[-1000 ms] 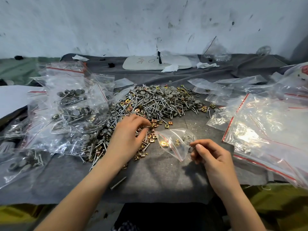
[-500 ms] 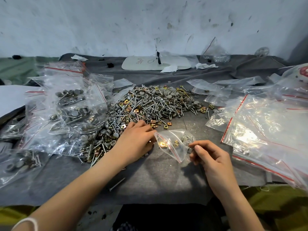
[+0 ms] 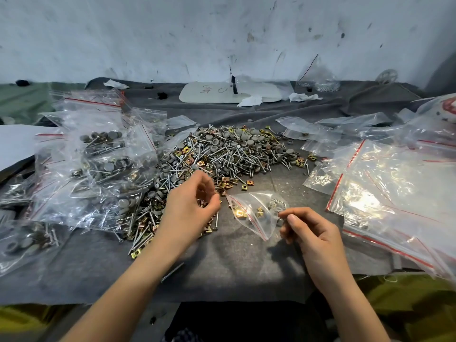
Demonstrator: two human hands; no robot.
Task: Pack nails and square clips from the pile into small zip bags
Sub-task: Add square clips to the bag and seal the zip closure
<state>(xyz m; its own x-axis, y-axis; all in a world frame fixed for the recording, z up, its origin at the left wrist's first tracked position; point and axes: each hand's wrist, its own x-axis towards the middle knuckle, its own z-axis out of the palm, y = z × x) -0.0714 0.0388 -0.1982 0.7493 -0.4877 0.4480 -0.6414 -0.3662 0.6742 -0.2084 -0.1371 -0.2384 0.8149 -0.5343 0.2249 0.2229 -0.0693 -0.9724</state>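
Pinching the edge of a small clear zip bag with a red seal line (image 3: 256, 213), the right hand (image 3: 315, 233) has its thumb and forefinger closed on the plastic, and the other fingers are curled under. The bag lies open-mouthed on the grey cloth (image 3: 234, 262) just in front of the pile of silver nails, grey round caps and brass square clips (image 3: 222, 156), at its near right edge. Several brass square clips and a few pieces of silver hardware lie inside the bag.

The left hand (image 3: 192, 206) hovers over the pile's near edge, just left of the bag's mouth. Its fingers are curled inward toward the thumb. Brassy bits show in the hollow of the fingers, but I cannot tell whether they are gripped or lie in the pile beneath.

Left of the pile sits a heap of clear filled zip bags holding nails and grey caps (image 3: 98, 164). Right of the pile is a spread of flat, empty clear zip bags with red seals (image 3: 394, 188). Behind the pile, near the scuffed white wall (image 3: 222, 33), rests a flat white board with handwriting (image 3: 229, 92). One loose silver nail (image 3: 172, 272) lies on the cloth well in front of the pile, beside the left forearm.
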